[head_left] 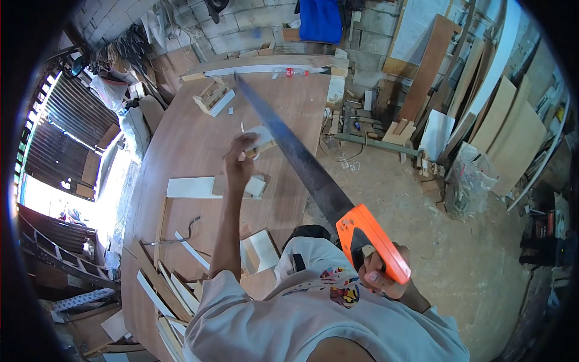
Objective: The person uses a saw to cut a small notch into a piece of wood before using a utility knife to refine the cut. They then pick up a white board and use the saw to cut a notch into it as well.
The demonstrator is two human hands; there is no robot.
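Note:
My right hand [383, 271] is wrapped round the orange handle of a hand saw [295, 154]. The long dark blade points up and left, raised over the wooden table [181, 145]. Near the middle of the table my left hand [240, 149] has its fingers bent at a small white-and-wood piece [261, 137]. Below that hand, a white board [192, 187] lies flat, with a smaller block [255, 187] at its right end. A small wooden frame piece [214, 98] sits farther back on the table.
Wood strips [163, 286] pile up at the table's near left, beside a metal bar [181, 239]. An open box-like piece [260, 250] is close to my body. A bottle [295, 72] lies at the back edge. Boards [506, 133] lean on the right wall.

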